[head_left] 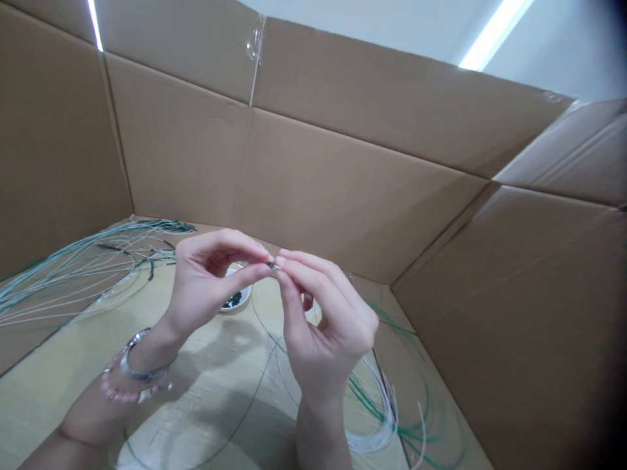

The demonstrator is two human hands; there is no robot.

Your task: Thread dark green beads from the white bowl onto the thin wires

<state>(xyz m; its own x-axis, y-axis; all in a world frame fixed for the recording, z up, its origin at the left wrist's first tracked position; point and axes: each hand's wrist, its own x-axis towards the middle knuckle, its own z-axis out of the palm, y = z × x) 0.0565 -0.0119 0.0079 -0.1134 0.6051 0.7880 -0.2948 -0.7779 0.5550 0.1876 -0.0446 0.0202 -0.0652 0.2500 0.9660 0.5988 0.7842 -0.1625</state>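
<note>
Brown cardboard walls [343,189] around a pale tabletop [196,385], strip light [494,32] overhead

Tan-brown cardboard walls [343,196], unprinted, with a glossy strip of clear tape [255,46] over 1 seam. Pale beige tabletop [210,418], patched with soft grey shadow. Loose loops of pale green and white cords [73,277] on the left, with dark green tips; bright green and white cords [382,418] on the right. Small dark green bead [270,265] against a white cord end. White dish [240,303] of dark green beads [232,300]. Pale pink beaded bracelet [115,385] beside a shiny silver band [140,372].
</note>
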